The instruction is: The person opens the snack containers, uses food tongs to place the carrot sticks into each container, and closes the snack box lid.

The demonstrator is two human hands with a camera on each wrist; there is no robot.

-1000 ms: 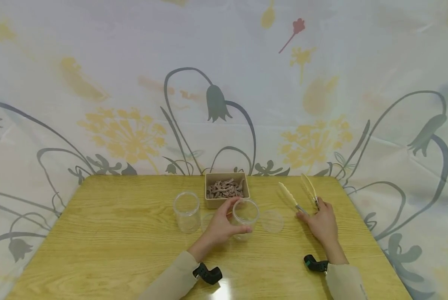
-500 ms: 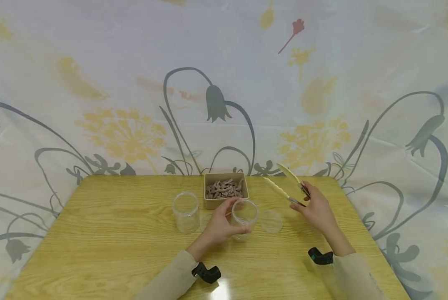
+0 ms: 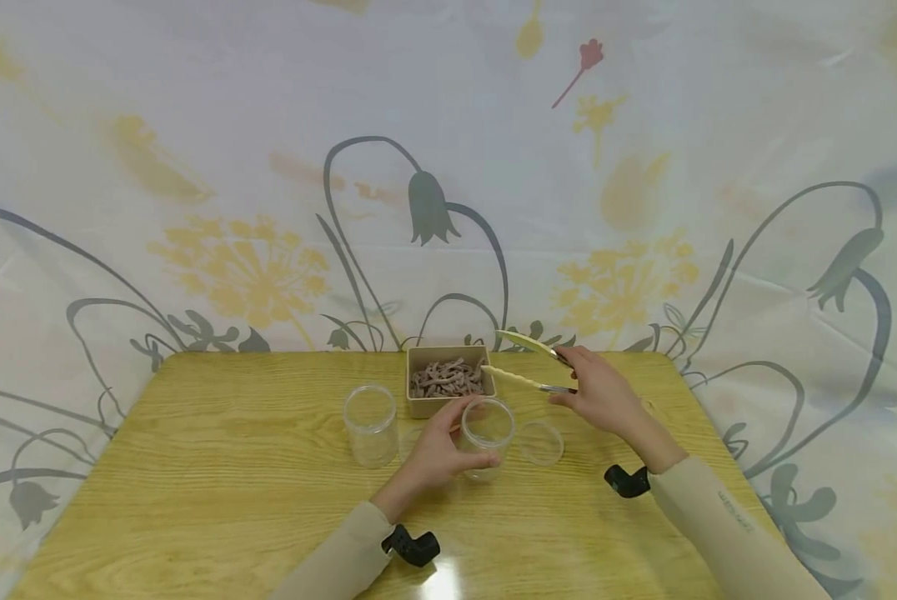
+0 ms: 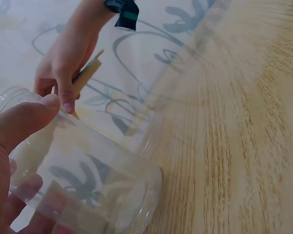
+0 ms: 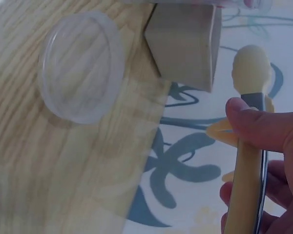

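My left hand [image 3: 441, 454] grips a clear plastic jar [image 3: 488, 437] round its side, thumb on the near face; the jar stands upright on the table with no lid on. In the left wrist view the thumb and fingers lie on the jar wall [image 4: 107, 165]. My right hand [image 3: 598, 392] holds a pair of tongs [image 3: 519, 377] with cream tips and metal arms. The tongs' arms are spread apart, with the tips by the right side of a beige box [image 3: 448, 407]. Inside the box lie greyish-brown strips [image 3: 447, 377]. The right thumb presses the tongs' handle [image 5: 249, 170].
A second clear jar [image 3: 371, 425] stands open left of my left hand. One clear round lid [image 3: 541, 443] lies right of the held jar; another [image 3: 411, 446] shows partly behind my left hand. A patterned cloth [image 3: 448, 167] hangs behind the wooden table [image 3: 216, 467].
My right hand has lifted the tongs from the table's right side and brought them left to the beige box. The left hand has stayed on the jar.
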